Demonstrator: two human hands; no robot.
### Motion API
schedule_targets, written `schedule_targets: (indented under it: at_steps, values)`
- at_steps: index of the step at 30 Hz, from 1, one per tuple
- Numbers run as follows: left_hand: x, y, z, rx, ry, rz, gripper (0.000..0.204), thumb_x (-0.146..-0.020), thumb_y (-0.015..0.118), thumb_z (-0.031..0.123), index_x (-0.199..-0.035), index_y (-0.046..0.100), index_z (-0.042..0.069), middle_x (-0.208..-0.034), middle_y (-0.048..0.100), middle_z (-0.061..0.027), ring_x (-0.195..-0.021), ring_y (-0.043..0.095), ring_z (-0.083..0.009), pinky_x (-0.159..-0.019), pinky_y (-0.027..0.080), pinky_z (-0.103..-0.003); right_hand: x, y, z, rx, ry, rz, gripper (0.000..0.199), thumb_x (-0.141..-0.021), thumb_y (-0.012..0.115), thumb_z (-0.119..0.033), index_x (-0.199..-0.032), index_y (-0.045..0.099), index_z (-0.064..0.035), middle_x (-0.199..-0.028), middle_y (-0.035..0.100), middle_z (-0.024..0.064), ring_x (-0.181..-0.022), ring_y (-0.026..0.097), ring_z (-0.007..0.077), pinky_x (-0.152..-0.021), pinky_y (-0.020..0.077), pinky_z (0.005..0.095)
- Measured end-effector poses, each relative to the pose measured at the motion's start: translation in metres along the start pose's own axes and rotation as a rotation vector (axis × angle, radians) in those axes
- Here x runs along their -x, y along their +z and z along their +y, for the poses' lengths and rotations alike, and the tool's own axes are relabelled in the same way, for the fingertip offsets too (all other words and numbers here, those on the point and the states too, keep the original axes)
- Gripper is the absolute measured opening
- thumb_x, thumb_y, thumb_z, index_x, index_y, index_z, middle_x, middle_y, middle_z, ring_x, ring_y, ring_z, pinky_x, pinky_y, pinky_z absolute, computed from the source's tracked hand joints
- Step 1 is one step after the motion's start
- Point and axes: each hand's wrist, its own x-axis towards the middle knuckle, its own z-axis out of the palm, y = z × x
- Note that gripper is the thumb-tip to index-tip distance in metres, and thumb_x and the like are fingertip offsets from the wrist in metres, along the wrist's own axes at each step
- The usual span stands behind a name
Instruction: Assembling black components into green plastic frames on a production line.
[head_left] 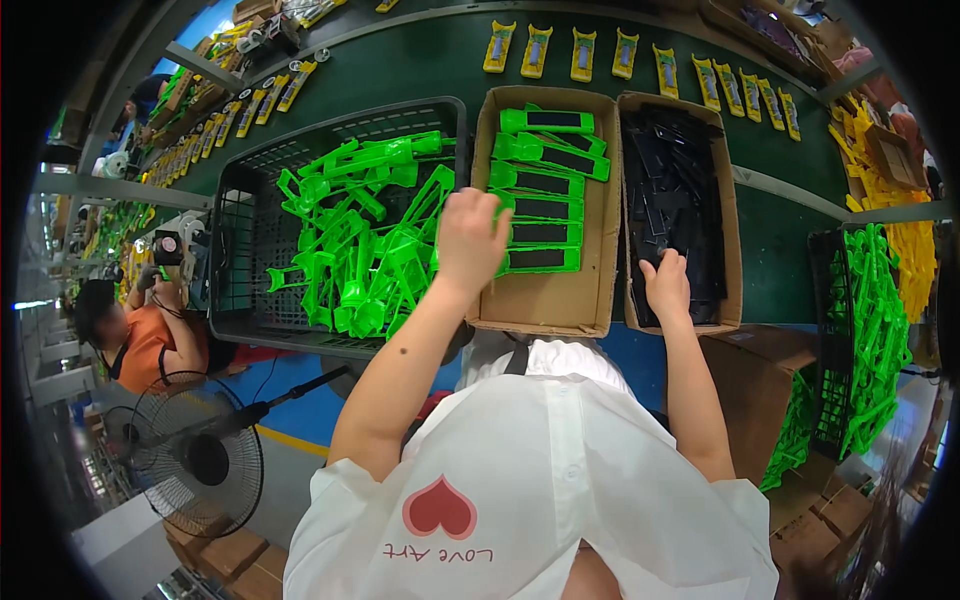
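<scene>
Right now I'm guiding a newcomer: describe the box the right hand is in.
On the green conveyor belt two open cardboard boxes sit side by side. The right hand reaches into the right-hand box, the only one filled with black parts, not green.

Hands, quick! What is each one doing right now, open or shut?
Left hand: fingers curled on a green plastic piece at the middle cardboard box.
Right hand: reaching into the black parts; grip cannot be told.

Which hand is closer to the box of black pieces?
The right hand. It reaches into the box of black pieces and rests on them. The left hand is farther off, over the left edge of the middle box with the green pieces.
</scene>
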Motion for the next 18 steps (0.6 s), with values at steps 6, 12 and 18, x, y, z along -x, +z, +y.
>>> schedule_targets:
  at_steps: [6,12,18]
  values:
    - [-0.015,-0.037,-0.096,-0.546,-0.566,-0.469,0.031,-0.072,0.063,0.026,-0.092,0.056,0.003,-0.098,0.053,-0.0128,-0.095,0.050,-0.0292,-0.079,0.044,-0.039,-0.014,0.003,-0.001,0.000,-0.086,-0.134,0.022,-0.074,0.060,-0.020,-0.084,0.053,-0.0011,-0.081,0.057,0.0189,-0.081,0.055,0.0350,-0.068,0.0448,0.0422]
    - [-0.004,-0.025,-0.130,-0.528,-0.796,-0.562,0.018,-0.079,0.047,0.016,-0.092,0.057,0.010,-0.093,0.060,-0.0144,-0.089,0.057,-0.0321,-0.072,0.047,-0.042,-0.016,-0.023,-0.016,-0.263,0.006,-0.189,0.026,-0.080,0.053,-0.024,-0.075,0.052,0.0014,-0.072,0.058,0.0188,-0.069,0.055,0.0330,-0.060,0.0432,0.0394]
    - [0.012,-0.068,-0.181,-0.339,-0.299,0.437,0.028,-0.089,0.039,0.024,-0.093,0.050,0.000,-0.078,0.057,-0.0199,-0.066,0.056,-0.0352,-0.057,0.045,-0.043,-0.013,-0.019,-0.021,-0.633,0.034,-0.082,0.029,-0.081,0.052,-0.025,-0.095,0.050,0.0004,-0.074,0.059,0.0206,-0.071,0.059,0.0354,-0.065,0.0464,0.0404]
